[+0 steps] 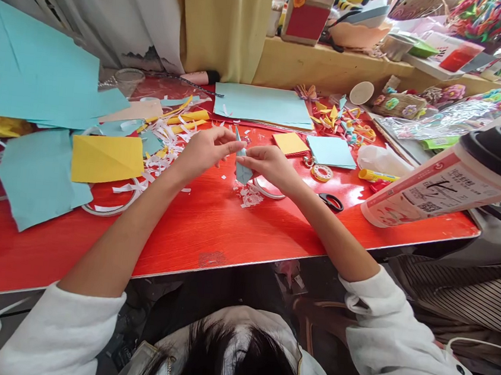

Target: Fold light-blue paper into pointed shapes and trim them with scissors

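Observation:
Above the middle of the red table, both hands meet at a small folded piece of light blue paper (243,173). My left hand (212,149) pinches its upper, pointed end between thumb and fingers. From the other side, my right hand (267,163) grips the paper lower down, and its broader part hangs below the fingertips. Beneath the hands lie a roll of white tape (272,191) and a small heap of white paper scraps (250,194). Black-handled scissors (332,202) rest to the right of my right hand.
Left are large blue sheets (39,64), a yellow sheet (108,159) and paper strips (159,160). Behind the hands lie a blue paper stack (263,104), yellow squares (290,143) and blue squares (330,152). A tall lidded cup (438,186) leans at the right, near the table edge.

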Demonstrator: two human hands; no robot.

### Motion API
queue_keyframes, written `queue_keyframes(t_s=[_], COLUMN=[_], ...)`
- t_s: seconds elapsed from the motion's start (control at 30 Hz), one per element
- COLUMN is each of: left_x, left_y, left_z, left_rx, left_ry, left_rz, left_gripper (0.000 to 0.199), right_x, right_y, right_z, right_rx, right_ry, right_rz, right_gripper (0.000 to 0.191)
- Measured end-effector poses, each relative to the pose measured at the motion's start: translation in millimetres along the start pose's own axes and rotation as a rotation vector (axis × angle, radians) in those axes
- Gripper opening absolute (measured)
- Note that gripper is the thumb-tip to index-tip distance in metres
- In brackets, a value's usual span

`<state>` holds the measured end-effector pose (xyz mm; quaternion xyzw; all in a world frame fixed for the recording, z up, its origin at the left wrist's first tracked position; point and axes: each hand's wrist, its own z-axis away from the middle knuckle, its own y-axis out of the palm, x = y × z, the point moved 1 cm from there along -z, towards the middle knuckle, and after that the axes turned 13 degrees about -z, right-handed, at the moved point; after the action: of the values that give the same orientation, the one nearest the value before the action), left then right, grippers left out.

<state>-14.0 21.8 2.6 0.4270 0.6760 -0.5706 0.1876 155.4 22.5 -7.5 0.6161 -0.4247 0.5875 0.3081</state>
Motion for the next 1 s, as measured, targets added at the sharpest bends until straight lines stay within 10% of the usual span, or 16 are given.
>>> queue_keyframes(t_s=[1.0], left_x=[7.1], left_y=[10.3], left_z=[1.2], left_rx=[-0.190], left_ry=[-0.222], left_rz=[0.375], left_gripper=[0.019], right_x=[6.1], right_y=[5.0], right_z=[6.2], right_rx=[0.145], right_ry=[0.288], right_rz=[-0.183], right_gripper=[0.019])
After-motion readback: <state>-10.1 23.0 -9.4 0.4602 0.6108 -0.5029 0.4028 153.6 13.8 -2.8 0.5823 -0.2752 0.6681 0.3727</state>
